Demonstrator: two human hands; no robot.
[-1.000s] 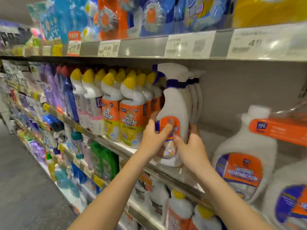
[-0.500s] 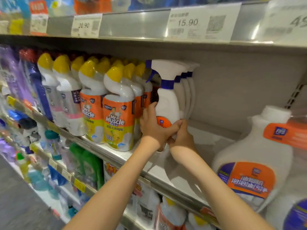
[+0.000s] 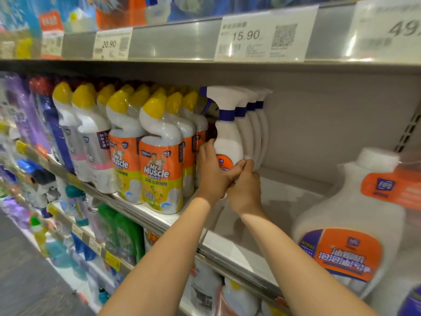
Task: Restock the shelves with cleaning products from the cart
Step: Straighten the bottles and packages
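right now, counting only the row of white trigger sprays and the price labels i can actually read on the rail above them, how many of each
white trigger spray bottles with blue collars: 4 in view, one behind another
white price labels with readable numbers: 3 (20.90, 15.90, and one starting 49 at the frame edge)
total: 7

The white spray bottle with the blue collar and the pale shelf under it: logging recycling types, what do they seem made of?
White blue-collared spray bottle: probably opaque plastic, smooth, soft sheen, moulded trigger head. Pale shelf: likely painted metal, faintly glossy, with blurred reflections.
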